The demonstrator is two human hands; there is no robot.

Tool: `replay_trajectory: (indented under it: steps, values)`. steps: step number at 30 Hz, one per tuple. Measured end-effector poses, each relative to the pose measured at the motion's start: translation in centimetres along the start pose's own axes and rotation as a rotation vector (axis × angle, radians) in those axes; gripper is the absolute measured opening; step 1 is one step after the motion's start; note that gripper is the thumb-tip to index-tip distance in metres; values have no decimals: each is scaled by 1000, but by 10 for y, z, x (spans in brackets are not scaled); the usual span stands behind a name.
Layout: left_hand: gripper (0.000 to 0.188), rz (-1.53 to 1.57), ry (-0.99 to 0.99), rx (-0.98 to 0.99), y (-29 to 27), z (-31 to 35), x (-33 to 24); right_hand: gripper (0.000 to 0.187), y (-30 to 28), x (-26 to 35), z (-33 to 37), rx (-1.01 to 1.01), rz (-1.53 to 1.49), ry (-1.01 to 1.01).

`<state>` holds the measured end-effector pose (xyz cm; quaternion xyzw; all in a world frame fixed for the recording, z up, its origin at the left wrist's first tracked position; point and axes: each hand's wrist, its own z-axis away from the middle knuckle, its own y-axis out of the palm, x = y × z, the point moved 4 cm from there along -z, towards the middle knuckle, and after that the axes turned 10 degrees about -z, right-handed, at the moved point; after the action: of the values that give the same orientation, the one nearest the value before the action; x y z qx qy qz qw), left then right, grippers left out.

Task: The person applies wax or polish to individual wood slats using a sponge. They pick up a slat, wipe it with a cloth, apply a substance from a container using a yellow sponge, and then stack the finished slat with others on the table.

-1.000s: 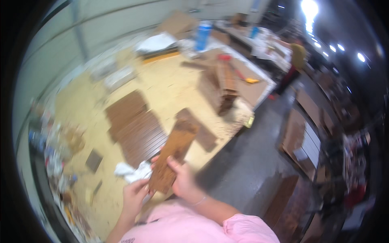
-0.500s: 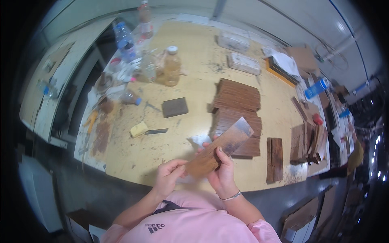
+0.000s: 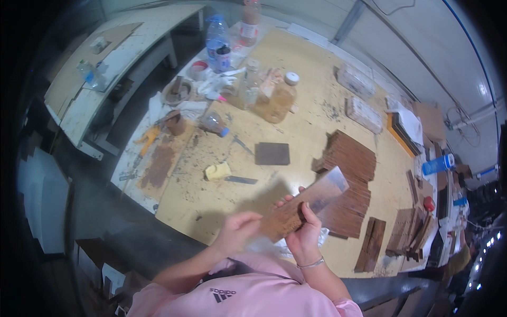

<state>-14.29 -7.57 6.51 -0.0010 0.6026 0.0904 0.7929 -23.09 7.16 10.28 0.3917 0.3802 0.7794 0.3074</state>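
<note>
My right hand (image 3: 305, 233) grips a long brown wooden board (image 3: 309, 205) from below, holding it tilted above the near edge of the pale workbench (image 3: 301, 121). My left hand (image 3: 236, 232) presses on the board's near end; a white cloth (image 3: 264, 245) shows under it, though I cannot tell whether the fingers hold it. Just beyond the board lies a stack of similar brown boards (image 3: 346, 174).
A dark sanding block (image 3: 272, 154), a yellow sponge (image 3: 217, 171) and a blade (image 3: 240, 180) lie mid-bench. Bottles and jars (image 3: 280, 98) crowd the far left part. More wood pieces (image 3: 404, 232) sit at the right. A white side table (image 3: 100, 74) stands to the left.
The view swung left and steadied over the bench. The board stays in both hands, its far end now lifted toward the stack.
</note>
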Motion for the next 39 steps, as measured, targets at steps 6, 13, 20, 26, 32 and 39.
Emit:
replay_trajectory:
  steps: [6, 13, 20, 26, 32, 39]
  values:
    - [21, -34, -16, 64, -8, -14, -2, 46, 0, 1, -8, -44, 38, 2]
    - [18, -218, 199, -560, -155, -66, -9, 44, 1, 11, -12, -156, 38, -37]
    - [26, -1207, 455, -1119, -278, -79, -69, 43, 4, 13, -9, -132, 8, -16]
    - [12, -1445, 390, -933, -316, -105, -59, 42, 2, 11, -9, -169, 17, -26]
    - [7, -1454, 450, -988, -322, -103, -54, 42, 0, 16, -10, -139, 27, -38]
    - [7, -295, 190, -850, -294, -84, -33, 40, 4, 29, -11, -110, 3, -58]
